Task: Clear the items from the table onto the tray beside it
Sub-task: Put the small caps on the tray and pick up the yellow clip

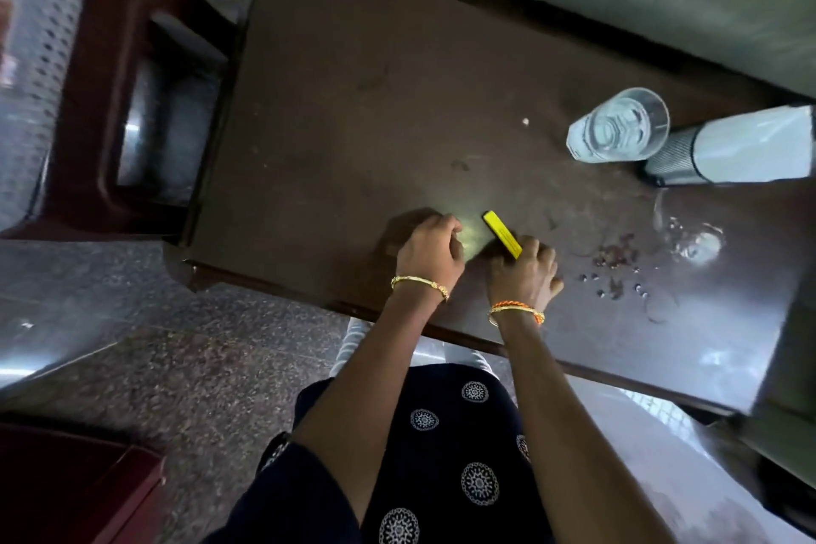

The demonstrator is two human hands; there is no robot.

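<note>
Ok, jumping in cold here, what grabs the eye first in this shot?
The bright yellow stick gripped in the right hand near the table's front edge, with the left hand closed beside it. Farther right, a clear glass stands beside a white bottle.

The dark brown wooden table has a smooth, dull-glossy top, smudged and strewn with crumbs toward its right edge. The clear drinking glass near that edge looks like glossy glass; the white bottle with a ribbed metallic cap beside it is satin-smooth. The slim yellow bar looks like glossy plastic. The speckled stone floor is polished.
</note>
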